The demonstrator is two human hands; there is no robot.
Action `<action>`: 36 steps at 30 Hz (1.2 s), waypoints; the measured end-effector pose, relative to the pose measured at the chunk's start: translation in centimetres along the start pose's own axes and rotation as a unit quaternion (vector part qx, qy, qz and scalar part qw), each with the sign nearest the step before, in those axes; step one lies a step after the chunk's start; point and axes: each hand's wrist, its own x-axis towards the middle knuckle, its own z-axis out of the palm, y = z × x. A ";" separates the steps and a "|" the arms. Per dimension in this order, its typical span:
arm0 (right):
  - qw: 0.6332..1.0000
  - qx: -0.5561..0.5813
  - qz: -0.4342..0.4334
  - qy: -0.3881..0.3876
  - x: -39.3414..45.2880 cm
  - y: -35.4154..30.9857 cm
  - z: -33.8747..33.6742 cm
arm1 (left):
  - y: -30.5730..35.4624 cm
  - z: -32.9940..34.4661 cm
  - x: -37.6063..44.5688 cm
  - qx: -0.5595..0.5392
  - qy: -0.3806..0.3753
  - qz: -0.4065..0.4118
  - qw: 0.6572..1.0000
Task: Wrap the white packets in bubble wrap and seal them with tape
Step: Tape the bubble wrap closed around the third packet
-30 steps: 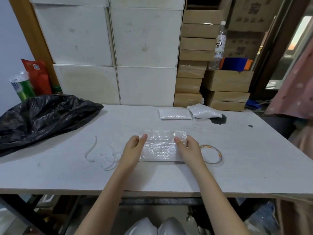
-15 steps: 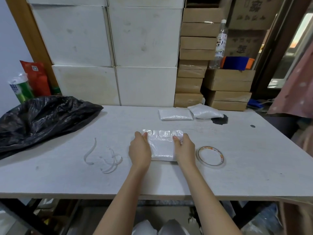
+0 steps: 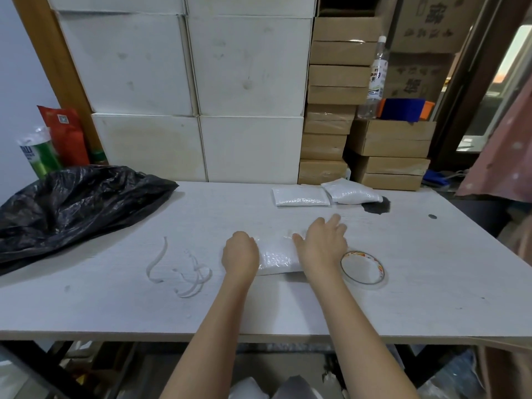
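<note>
A white packet folded in bubble wrap [image 3: 277,256] lies flat at the middle of the white table [image 3: 403,298]. My left hand [image 3: 240,254] is curled over its left end and holds it down. My right hand [image 3: 324,243] rests on its right end, palm down, fingers spread and stretched past the far edge. A roll of clear tape [image 3: 362,270] lies flat just right of my right hand. Two more white packets [image 3: 300,196] [image 3: 349,192] lie side by side at the table's far edge.
A crumpled black plastic bag [image 3: 72,203] covers the table's left side. Loose white strips [image 3: 184,272] lie left of my left hand. White boxes [image 3: 201,82] and brown cartons [image 3: 336,96] are stacked behind the table; a clear bottle [image 3: 375,79] stands on them.
Both hands folded the bubble wrap over the packet and closed in on it. My right hand has now opened flat and slid forward over the right end.
</note>
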 end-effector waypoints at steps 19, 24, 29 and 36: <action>0.968 0.123 -0.149 -0.162 -1.4 0.7 4.5 | 3.6 -4.1 -2.1 0.199 0.243 0.264 0.912; 0.966 0.065 -0.179 -0.173 -1.2 1.1 4.7 | 1.5 -0.4 -2.3 0.241 0.070 0.416 0.874; 0.958 0.130 -0.151 -0.208 -1.3 0.6 3.8 | -1.5 1.0 -1.8 0.112 -0.069 0.333 0.934; 0.945 0.175 -0.205 -0.184 -0.1 0.1 -0.3 | -2.1 1.1 -2.0 0.053 -0.061 0.318 0.945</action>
